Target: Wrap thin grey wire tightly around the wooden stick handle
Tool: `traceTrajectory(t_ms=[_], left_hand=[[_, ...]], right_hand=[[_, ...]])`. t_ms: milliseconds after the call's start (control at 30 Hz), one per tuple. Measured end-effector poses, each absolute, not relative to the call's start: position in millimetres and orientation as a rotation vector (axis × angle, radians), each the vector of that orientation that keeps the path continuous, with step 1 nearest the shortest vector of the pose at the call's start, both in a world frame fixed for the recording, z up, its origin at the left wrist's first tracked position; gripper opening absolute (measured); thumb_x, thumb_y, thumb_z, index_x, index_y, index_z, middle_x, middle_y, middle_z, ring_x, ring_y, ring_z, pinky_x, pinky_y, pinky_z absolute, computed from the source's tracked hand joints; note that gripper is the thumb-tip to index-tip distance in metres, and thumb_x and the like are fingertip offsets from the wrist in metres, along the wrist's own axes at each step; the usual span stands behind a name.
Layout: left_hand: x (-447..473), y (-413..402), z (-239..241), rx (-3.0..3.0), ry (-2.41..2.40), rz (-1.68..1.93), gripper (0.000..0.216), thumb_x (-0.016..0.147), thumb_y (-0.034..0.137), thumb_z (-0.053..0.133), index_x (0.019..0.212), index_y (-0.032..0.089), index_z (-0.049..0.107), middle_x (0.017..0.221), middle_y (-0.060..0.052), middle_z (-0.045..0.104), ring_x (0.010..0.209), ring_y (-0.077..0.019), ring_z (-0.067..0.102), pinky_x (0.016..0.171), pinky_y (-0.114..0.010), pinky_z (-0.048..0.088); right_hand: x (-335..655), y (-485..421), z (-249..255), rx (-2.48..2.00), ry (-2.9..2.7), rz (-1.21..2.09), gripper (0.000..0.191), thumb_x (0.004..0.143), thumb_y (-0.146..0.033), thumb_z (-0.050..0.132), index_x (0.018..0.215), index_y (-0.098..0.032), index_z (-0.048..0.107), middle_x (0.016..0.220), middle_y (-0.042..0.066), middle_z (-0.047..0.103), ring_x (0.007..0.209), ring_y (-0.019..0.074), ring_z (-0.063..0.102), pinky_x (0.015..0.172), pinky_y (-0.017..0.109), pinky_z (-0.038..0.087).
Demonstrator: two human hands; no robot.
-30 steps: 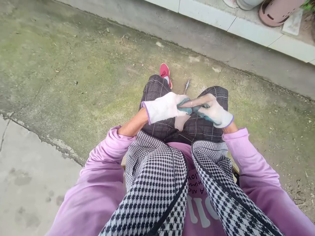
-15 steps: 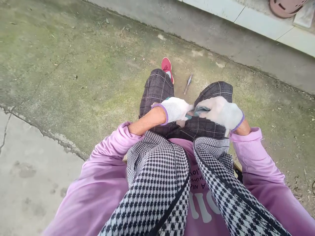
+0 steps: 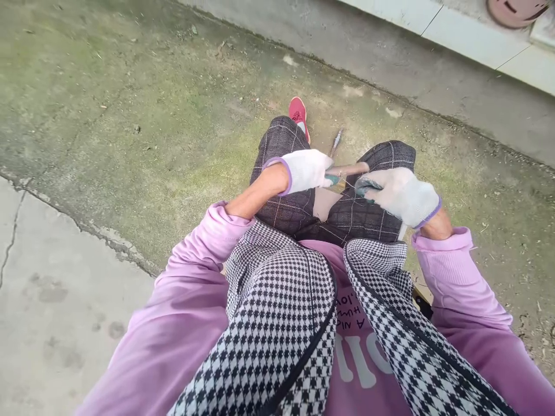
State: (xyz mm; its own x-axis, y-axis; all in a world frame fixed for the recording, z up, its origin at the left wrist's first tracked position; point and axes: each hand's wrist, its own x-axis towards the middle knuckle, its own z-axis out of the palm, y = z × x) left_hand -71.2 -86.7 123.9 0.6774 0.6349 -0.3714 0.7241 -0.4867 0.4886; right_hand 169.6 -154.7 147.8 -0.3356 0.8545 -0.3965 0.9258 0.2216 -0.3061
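Gloves cover both hands in the head view, white knit with teal-coated fingers. The person sits with checked trousers under the hands and mossy concrete beyond.

The left hand is closed in a fist round the near end of a thin tan stick. The stick runs out of that fist toward 3 o'clock, roughly level, above the gap between the knees. The right hand sits at about 4 o'clock from the stick's free end. Its fingers are curled, with the teal tips just under that end. Whether they touch the stick or grip anything cannot be told.

Judging by this, the stick is being worked between the two hands, with the left as anchor and the right coming onto the free end. A next move would call for the right fingertips to rise toward 12 o'clock and pinch the end while the left fist keeps it from turning.

A red shoe shows at 11 o'clock from the left hand. A short grey sliver lies on the ground at 12 o'clock from the stick, well apart from both hands. A pale kerb crosses the frame at 1 o'clock.
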Motion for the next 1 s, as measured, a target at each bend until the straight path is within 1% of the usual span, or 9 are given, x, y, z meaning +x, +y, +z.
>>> traceTrajectory(t_ms=[100, 200, 300, 433, 533, 600, 700, 767, 1000], left_hand=[[-84.2, -75.2, 134.7, 2.27, 1.13, -0.049, 0.031, 0.112, 0.04, 0.062, 0.115, 0.014, 0.08, 0.091, -0.006, 0.073, 0.082, -0.0182, 0.06, 0.08, -0.032, 0.041], [-90.2, -71.2, 135.4, 2.214, 1.218, 0.065, 0.033, 0.114, 0.039, 0.059, 0.12, 0.012, 0.078, 0.097, -0.005, 0.076, 0.081, -0.0148, 0.053, 0.083, -0.029, 0.042], [-86.0, -74.8, 124.6, 2.281, 1.288, -0.034, 0.036, 0.113, 0.04, 0.064, 0.127, 0.01, 0.077, 0.103, -0.008, 0.08, 0.088, -0.0181, 0.061, 0.085, -0.03, 0.045], [-64.7, -100.1, 117.0, 2.425, 1.16, -0.382, 0.04, 0.111, 0.04, 0.066, 0.136, 0.013, 0.08, 0.113, -0.015, 0.084, 0.103, -0.0291, 0.079, 0.085, -0.035, 0.051], [-47.3, -125.5, 129.0, 2.433, 0.881, -0.505, 0.039, 0.109, 0.043, 0.069, 0.136, 0.017, 0.081, 0.109, -0.013, 0.086, 0.098, -0.0277, 0.082, 0.078, -0.034, 0.051], [-42.5, -133.6, 142.0, 2.428, 0.791, -0.459, 0.044, 0.111, 0.05, 0.067, 0.14, 0.02, 0.079, 0.105, -0.011, 0.086, 0.09, -0.0246, 0.081, 0.073, -0.033, 0.049], [-49.4, -124.5, 157.3, 2.436, 0.904, -0.362, 0.05, 0.112, 0.054, 0.064, 0.144, 0.019, 0.076, 0.105, -0.012, 0.085, 0.089, -0.0249, 0.08, 0.072, -0.034, 0.046], [-60.2, -110.0, 158.4, 2.443, 1.039, -0.303, 0.048, 0.113, 0.051, 0.063, 0.143, 0.016, 0.076, 0.108, -0.014, 0.084, 0.095, -0.0263, 0.08, 0.075, -0.034, 0.046], [-73.8, -90.9, 130.9, 2.497, 1.137, -0.285, 0.044, 0.114, 0.045, 0.061, 0.14, 0.015, 0.077, 0.108, -0.012, 0.081, 0.097, -0.0244, 0.076, 0.081, -0.033, 0.046]], right_hand=[[166.6, -157.1, 143.6, 1.89, 2.358, -1.055, 0.022, 0.098, -0.019, 0.066, 0.108, -0.022, 0.085, 0.117, 0.009, 0.088, 0.103, 0.0267, 0.083, 0.094, 0.041, 0.066], [157.2, -167.0, 142.4, 1.988, 2.216, -1.378, 0.021, 0.099, -0.022, 0.063, 0.106, -0.022, 0.082, 0.099, 0.006, 0.087, 0.077, 0.0207, 0.078, 0.069, 0.032, 0.061], [151.7, -178.0, 150.0, 1.991, 2.314, -1.221, 0.02, 0.102, -0.028, 0.063, 0.102, -0.021, 0.082, 0.089, 0.006, 0.084, 0.076, 0.0219, 0.076, 0.072, 0.035, 0.061], [161.3, -179.0, 166.7, 1.903, 2.579, -0.859, 0.022, 0.102, -0.028, 0.063, 0.104, -0.024, 0.085, 0.107, 0.009, 0.087, 0.097, 0.0313, 0.083, 0.092, 0.049, 0.066], [176.7, -165.7, 160.2, 2.031, 2.571, -0.723, 0.022, 0.103, -0.028, 0.063, 0.104, -0.027, 0.085, 0.115, 0.01, 0.088, 0.11, 0.0345, 0.083, 0.103, 0.054, 0.066], [184.4, -155.5, 143.1, 2.097, 2.512, -0.826, 0.023, 0.104, -0.027, 0.062, 0.104, -0.027, 0.085, 0.116, 0.009, 0.088, 0.114, 0.0329, 0.082, 0.107, 0.051, 0.065], [182.2, -149.8, 113.8, 2.019, 2.473, -1.182, 0.022, 0.103, -0.025, 0.063, 0.101, -0.024, 0.085, 0.107, 0.008, 0.088, 0.102, 0.0285, 0.083, 0.096, 0.042, 0.068], [171.9, -155.2, 103.1, 1.99, 2.462, -1.229, 0.022, 0.103, -0.025, 0.065, 0.102, -0.022, 0.087, 0.1, 0.007, 0.088, 0.093, 0.0271, 0.083, 0.086, 0.039, 0.066], [156.2, -178.5, 134.5, 1.815, 2.59, -0.811, 0.026, 0.107, -0.03, 0.065, 0.108, -0.021, 0.09, 0.104, 0.011, 0.088, 0.092, 0.0291, 0.082, 0.089, 0.042, 0.064]])
